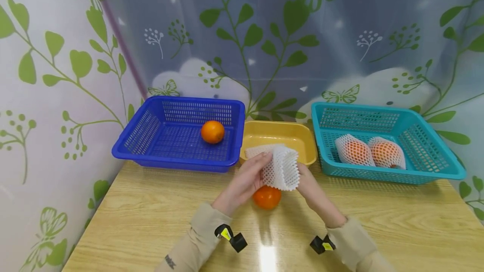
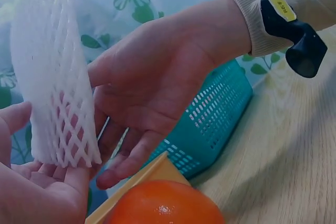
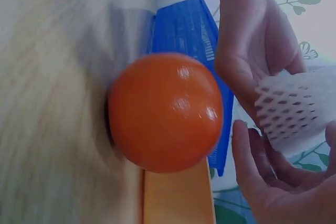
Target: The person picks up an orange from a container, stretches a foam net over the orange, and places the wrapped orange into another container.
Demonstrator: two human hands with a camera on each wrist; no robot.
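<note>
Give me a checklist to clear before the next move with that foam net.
1. Foam net in hand: ok, held by the left hand and right hand.
2. Loose fruit in reach: ok, on the table just below the hands.
3. A hand free for it: not ok, both are on the net.
4. Net wide enough: cannot tell.
5. Space in teal basket: ok, floor shows beside two netted fruits.

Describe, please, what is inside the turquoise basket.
Two fruits, each in a white foam net, lie in the turquoise basket. Whatever is beneath them is covered, so it cannot be seen.
</note>
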